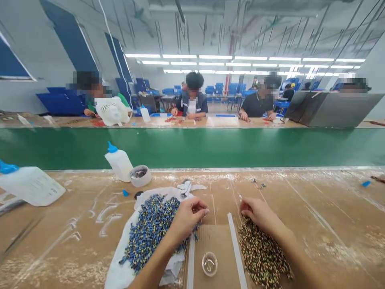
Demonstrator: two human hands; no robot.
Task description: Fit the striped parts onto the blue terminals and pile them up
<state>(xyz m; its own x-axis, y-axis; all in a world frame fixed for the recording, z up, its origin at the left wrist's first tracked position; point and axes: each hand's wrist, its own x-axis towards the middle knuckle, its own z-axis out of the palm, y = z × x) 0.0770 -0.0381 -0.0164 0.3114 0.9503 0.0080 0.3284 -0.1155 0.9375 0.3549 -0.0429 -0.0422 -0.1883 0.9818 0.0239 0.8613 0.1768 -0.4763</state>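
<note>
My left hand is over the right edge of a pile of small blue and yellow pieces, which lies on a white sheet. Its fingers are curled in a pinch; anything between them is too small to make out. At the far end of a heap of tiny brown, green and reddish pieces is my right hand, fingertips pressed together. A small pale speck shows beside those fingertips. Between my forearms, a small round clear cup with a little liquid stands on a cardboard piece edged with white strips.
White squeeze bottles with blue caps and a tape roll are at the left. Crumpled scraps lie beyond the blue pile. A green belt crosses ahead; several people sit behind it, near a white fan.
</note>
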